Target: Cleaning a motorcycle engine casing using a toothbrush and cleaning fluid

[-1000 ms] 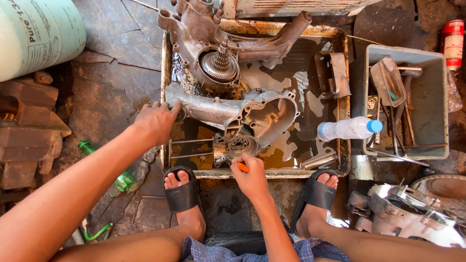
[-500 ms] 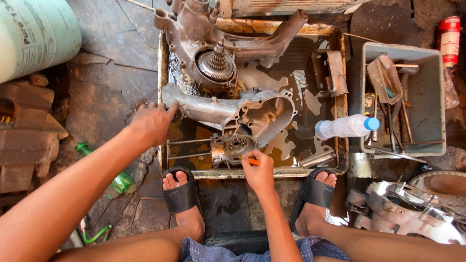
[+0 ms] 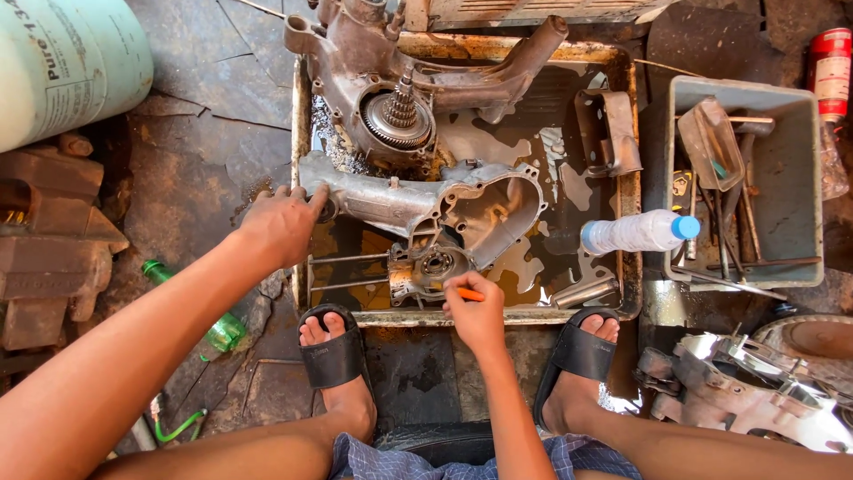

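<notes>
A grey metal engine case half (image 3: pixel 426 206) lies in a rusty metal tray (image 3: pixel 524 315) holding oily liquid. My left hand (image 3: pixel 283 224) grips the case's left end at the tray's left rim. My right hand (image 3: pixel 474 313) is closed on an orange-handled tool (image 3: pixel 468 294), held at the case's near end beside a round bearing hole (image 3: pixel 436 264). A second, dirtier engine case (image 3: pixel 400 80) with a gear stack lies at the tray's far side.
A clear plastic bottle with a blue cap (image 3: pixel 638 234) rests on the tray's right rim. A grey bin (image 3: pixel 790 191) of tools stands to the right. A pale green gas cylinder (image 3: pixel 62 62) lies at top left. My feet in black sandals (image 3: pixel 330 348) stand before the tray.
My right hand has shifted slightly to the right along the case's near end with the orange tool. My left hand has stayed on the case.
</notes>
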